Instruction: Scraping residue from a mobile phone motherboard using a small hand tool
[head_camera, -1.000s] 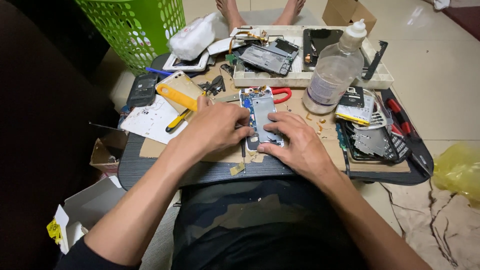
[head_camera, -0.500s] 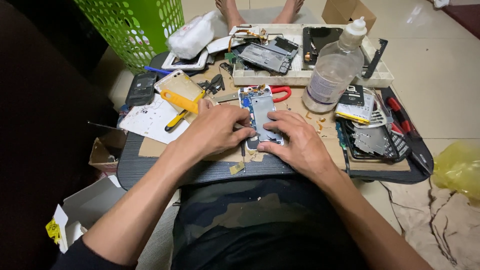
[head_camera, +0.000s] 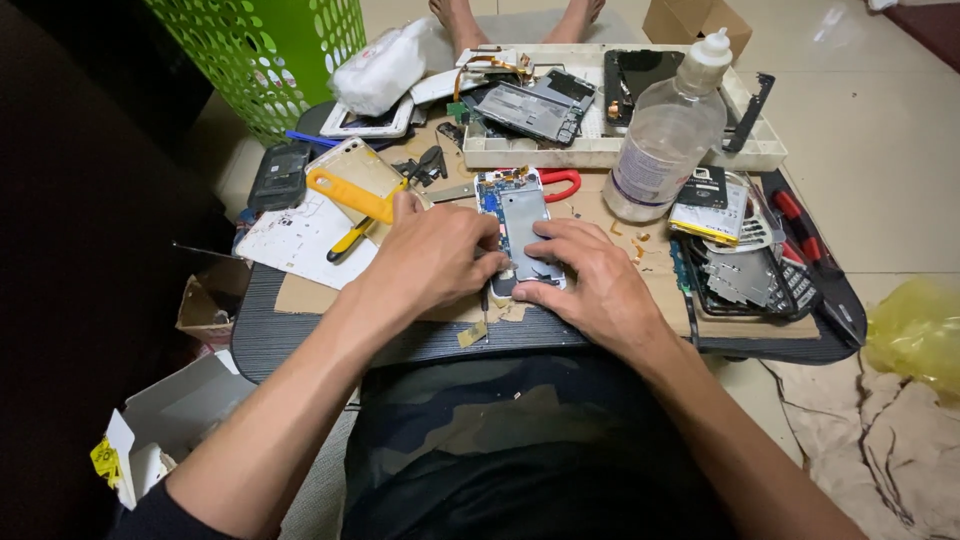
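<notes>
A green perforated basket (head_camera: 270, 50) stands on the floor at the far left, beyond a low dark counter (head_camera: 300, 335) crowded with phone parts. Along the counter's far edge lies a white tray (head_camera: 600, 152) holding circuit boards and a dark screen panel. A clear plastic bottle (head_camera: 665, 140) with a white nozzle cap stands just in front of the tray, right of centre. To its right lies a dark flat case (head_camera: 820, 290) of metal shields and red-handled tools.

At the middle, on a sheet of brown cardboard (head_camera: 300, 295), lies the opened phone (head_camera: 520, 225) — back plate up, blue board showing at its far end. The left hand (head_camera: 435, 255) is curled at the phone's left edge, fingers closed around a thin dark tool (head_camera: 485, 300) whose tip meets the phone's near left corner. The right hand (head_camera: 590, 280) lies flat and half open, its fingertips (head_camera: 540, 232) pressing on the phone's grey back and near end, gripping nothing.

Left of the hands sit a yellow-handled tool (head_camera: 350, 195) across a pale phone cover, and a white paper sheet (head_camera: 295, 240). A red-handled pair of scissors (head_camera: 555, 183) lies just beyond the phone.
</notes>
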